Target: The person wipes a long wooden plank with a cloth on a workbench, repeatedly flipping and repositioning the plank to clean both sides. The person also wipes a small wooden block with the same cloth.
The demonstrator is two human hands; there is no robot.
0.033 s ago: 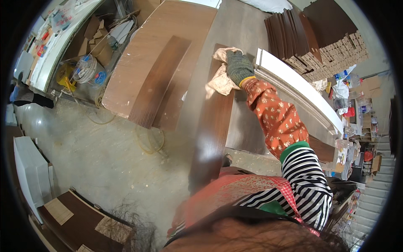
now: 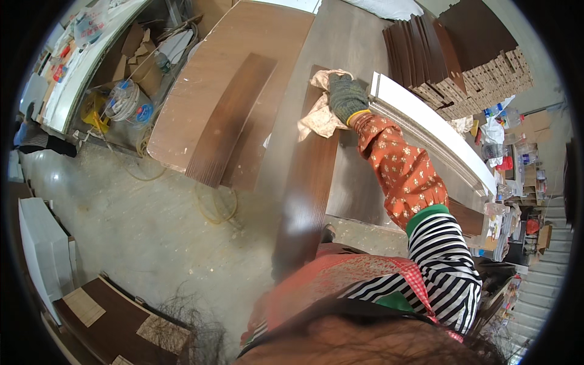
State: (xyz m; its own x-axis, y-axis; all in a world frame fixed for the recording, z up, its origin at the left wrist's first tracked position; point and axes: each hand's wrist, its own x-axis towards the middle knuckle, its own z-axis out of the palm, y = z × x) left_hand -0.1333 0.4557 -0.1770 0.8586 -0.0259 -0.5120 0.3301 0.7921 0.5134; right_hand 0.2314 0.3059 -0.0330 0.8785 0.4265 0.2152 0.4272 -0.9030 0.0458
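Note:
A crumpled pale pink-beige cloth [image 2: 322, 118] lies on a long dark brown wood-grain board [image 2: 306, 182]. My right hand [image 2: 347, 98], in a dark grey-green knit glove with a yellow cuff edge, is closed on the cloth and presses it against the board near its far end. The board's near end reaches toward my body, with a bright reflection on its surface. An orange flowered sleeve covers my right forearm. Nowhere in the head view does my left hand show.
Left of the board, another brown strip [image 2: 234, 115] lies on a large brown panel [image 2: 267, 33]. White-faced panels [image 2: 432, 128] are stacked right of my hand, with piled dark brown boards [image 2: 480, 42] behind. A hose [image 2: 216, 213] lies on the floor; a bucket [image 2: 131, 109] stands at left.

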